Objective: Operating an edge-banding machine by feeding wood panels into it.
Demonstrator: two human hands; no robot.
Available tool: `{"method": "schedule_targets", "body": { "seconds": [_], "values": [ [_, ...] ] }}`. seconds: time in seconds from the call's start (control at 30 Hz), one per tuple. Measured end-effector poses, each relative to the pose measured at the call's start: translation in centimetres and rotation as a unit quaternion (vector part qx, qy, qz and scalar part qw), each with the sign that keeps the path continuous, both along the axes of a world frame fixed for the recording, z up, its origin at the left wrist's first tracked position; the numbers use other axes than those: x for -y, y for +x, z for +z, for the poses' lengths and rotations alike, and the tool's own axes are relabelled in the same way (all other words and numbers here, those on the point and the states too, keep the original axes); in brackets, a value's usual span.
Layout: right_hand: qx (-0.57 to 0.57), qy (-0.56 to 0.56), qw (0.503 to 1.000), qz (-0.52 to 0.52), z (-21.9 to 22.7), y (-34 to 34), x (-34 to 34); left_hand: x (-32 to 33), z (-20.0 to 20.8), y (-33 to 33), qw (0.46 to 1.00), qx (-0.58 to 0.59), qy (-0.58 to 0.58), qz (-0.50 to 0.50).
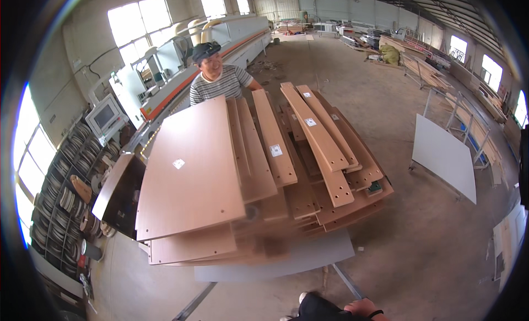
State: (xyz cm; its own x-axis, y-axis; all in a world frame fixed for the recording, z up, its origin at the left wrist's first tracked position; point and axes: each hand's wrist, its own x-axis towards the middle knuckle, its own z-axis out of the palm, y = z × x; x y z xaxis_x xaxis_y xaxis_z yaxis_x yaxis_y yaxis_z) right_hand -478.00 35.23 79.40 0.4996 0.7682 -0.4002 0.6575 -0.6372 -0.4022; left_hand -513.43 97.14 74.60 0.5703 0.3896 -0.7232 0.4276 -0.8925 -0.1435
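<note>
My right hand (362, 308) shows at the lower edge, with a dark band at its wrist. Its fingers look curled closed beside the end of a metal bar (348, 282); what they hold, if anything, is hidden. My left hand is out of view. Ahead is a large stack of wood-coloured panels. A wide panel (190, 172) with a small white label lies on top at the left. Narrow boards with drilled holes, such as one labelled board (274, 138), lie across the right side. Under the stack is a pale grey board (275, 265).
Behind the stack stands a person (220, 81) in a striped shirt. A long machine (182, 73) runs along the left wall, near a rack of coiled strips (60, 194). A white panel (443, 155) leans on a frame at right. Timber piles line the right wall.
</note>
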Motion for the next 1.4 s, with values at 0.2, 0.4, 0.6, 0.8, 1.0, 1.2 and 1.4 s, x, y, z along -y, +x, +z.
{"method": "schedule_targets", "body": {
  "seconds": [0.2, 0.4, 0.6, 0.8, 1.0, 1.2, 1.4],
  "values": [
    [-0.012, -0.162, 0.987, 0.0, 3.7, 2.6, 1.7, 6.6, -1.1, -2.5, 0.998, 0.036, -0.002, 0.049],
    [0.0, -0.096, 0.994, 0.051, 3.4, 5.2, 7.9, 12.0, -4.6, -6.1, 0.993, 0.071, 0.018, 0.096],
    [0.023, -0.06, 0.993, 0.098, 3.0, 10.9, 12.9, 18.3, -3.5, -5.8, 0.962, 0.147, -0.094, 0.209],
    [0.049, -0.093, 0.984, 0.146, 4.4, 18.3, 16.9, 28.2, 1.3, 1.2, 0.817, 0.185, -0.239, 0.49],
    [0.06, -0.105, 0.98, 0.159, 5.2, 25.2, 19.1, 33.1, -5.8, 0.3, 0.489, 0.057, -0.406, 0.77],
    [0.06, -0.134, 0.972, 0.185, 4.8, 29.1, 20.3, 39.7, -10.2, -3.7, 0.758, 0.046, -0.345, 0.552],
    [0.048, -0.221, 0.952, 0.207, 6.6, 32.8, 20.6, 46.6, -1.9, 5.0, 0.927, -0.069, -0.231, 0.288]
  ]
}}
